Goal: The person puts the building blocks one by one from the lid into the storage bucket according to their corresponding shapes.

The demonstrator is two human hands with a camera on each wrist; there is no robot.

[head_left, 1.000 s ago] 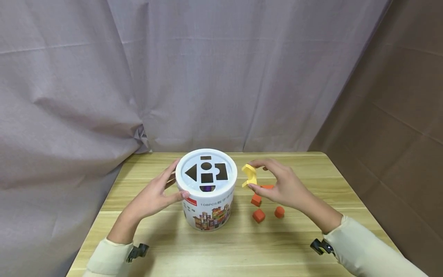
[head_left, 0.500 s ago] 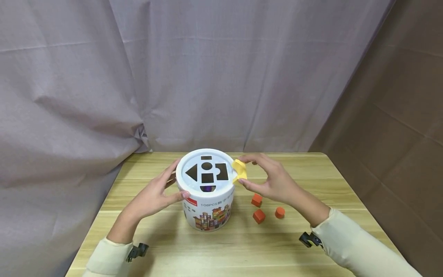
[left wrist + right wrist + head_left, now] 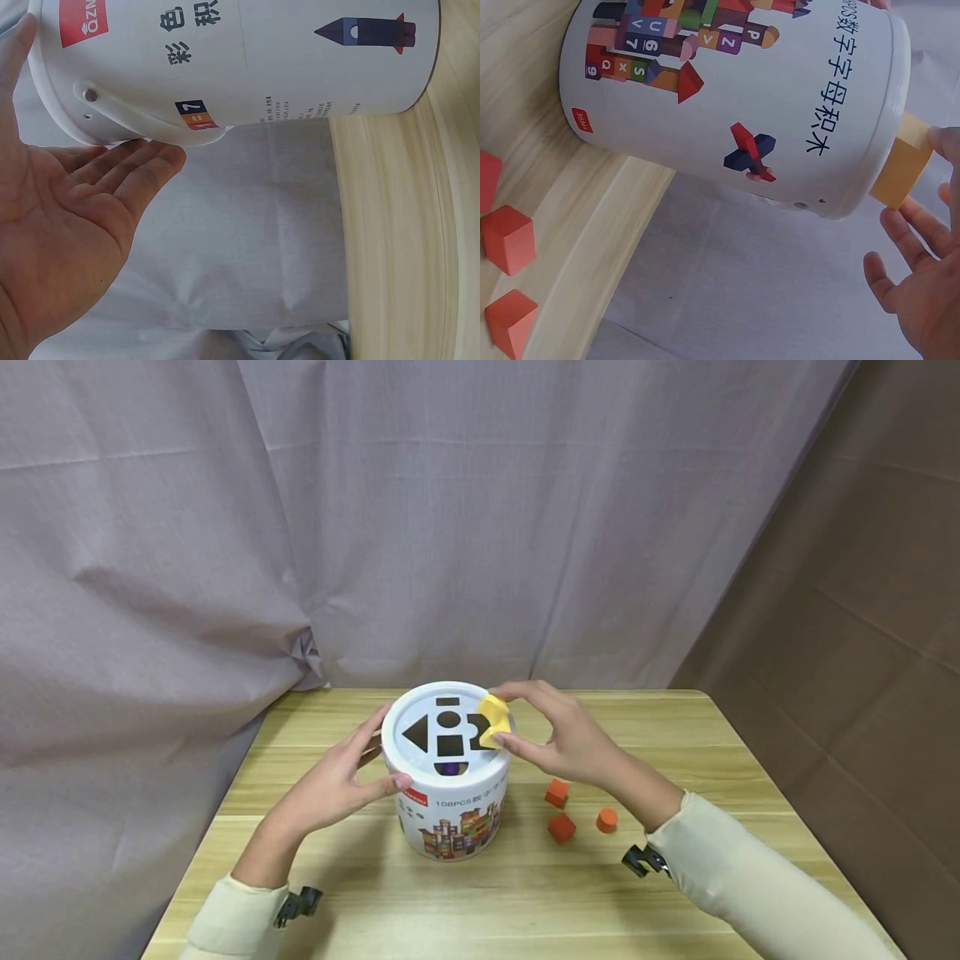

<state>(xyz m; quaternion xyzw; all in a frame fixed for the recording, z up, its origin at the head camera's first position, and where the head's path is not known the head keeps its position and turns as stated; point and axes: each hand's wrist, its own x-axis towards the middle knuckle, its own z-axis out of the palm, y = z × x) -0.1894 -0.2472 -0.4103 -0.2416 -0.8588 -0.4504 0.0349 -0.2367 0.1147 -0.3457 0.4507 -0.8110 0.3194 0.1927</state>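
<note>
In the head view my right hand (image 3: 558, 731) pinches a yellow arch-shaped block (image 3: 493, 718) between thumb and fingers. The block stands over the right part of the lid (image 3: 408, 706), overlapping the notched cut-out there. In the right wrist view the yellow block (image 3: 904, 161) is right at the bucket's rim. My left hand (image 3: 341, 785) rests against the left side of the white block bucket (image 3: 450, 822), thumb on the front of the rim and extended fingers farther back. From the left wrist view, its fingertips (image 3: 161, 161) touch the bucket near its white handle (image 3: 142, 124).
Right of the bucket lie a red block (image 3: 557, 792), another red block (image 3: 562, 827) and a short red cylinder (image 3: 607, 819) on the wooden table (image 3: 450, 910). The lid has several shaped cut-outs. Grey curtain (image 3: 420, 527) hangs behind the table.
My right hand has carried the yellow arch block leftward from beside the bucket to over its lid. The left hand and the bucket have stayed put.
</note>
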